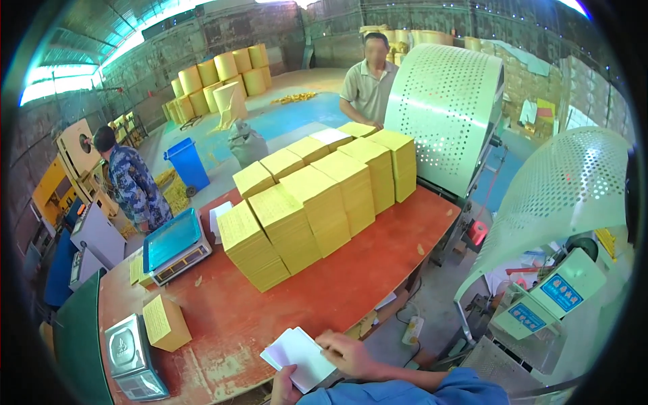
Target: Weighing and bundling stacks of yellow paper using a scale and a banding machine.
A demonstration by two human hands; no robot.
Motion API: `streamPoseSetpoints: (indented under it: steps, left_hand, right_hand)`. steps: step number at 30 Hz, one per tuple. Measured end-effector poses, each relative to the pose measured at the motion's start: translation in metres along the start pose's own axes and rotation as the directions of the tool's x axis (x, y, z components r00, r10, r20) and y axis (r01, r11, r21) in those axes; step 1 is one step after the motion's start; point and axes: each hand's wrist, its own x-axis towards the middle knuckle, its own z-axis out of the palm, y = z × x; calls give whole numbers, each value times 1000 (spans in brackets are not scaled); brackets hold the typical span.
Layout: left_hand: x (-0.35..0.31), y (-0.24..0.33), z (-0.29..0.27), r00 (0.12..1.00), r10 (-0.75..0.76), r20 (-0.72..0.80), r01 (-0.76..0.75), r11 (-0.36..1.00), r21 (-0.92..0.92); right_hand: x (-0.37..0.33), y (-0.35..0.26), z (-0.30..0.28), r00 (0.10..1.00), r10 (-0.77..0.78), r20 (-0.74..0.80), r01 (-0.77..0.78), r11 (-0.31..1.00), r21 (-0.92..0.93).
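Low in the middle of the head view, a thin stack of white paper sheets (300,356) is tilted over the table's front edge. My left hand (286,387) grips its lower left edge, thumb on top. At the stack's right edge is my right hand (347,354), its fingers bent, slightly apart and lying over the sheets' corner. Whether these fingers pinch a sheet does not show. Beyond both hands stands a double row of tall yellow paper stacks (287,219) on the red table (337,287).
A blue-topped scale (177,244), a small yellow paper block (166,322) and a silver scale (129,347) sit on the left. Perforated pale-green machine guards (439,115) stand right. One person (370,84) is behind the stacks; another (135,179) stands far left near a blue bin (187,162).
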Motion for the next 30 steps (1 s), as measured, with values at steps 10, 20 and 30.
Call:
streamPoseSetpoints:
  steps: [10,20,30]
  left_hand:
    - [-33,103,-58,987,28,156,-44,994,101]
    - [-19,127,-105,978,122,172,-107,990,-94]
    - [23,130,-99,949,316,5,-316,949,5]
  right_hand:
    - [22,10,131,857,494,144,-515,821,247]
    - [24,16,179,809,584,69,-562,733,383]
    - [77,37,161,830,525,189,-558,797,234]
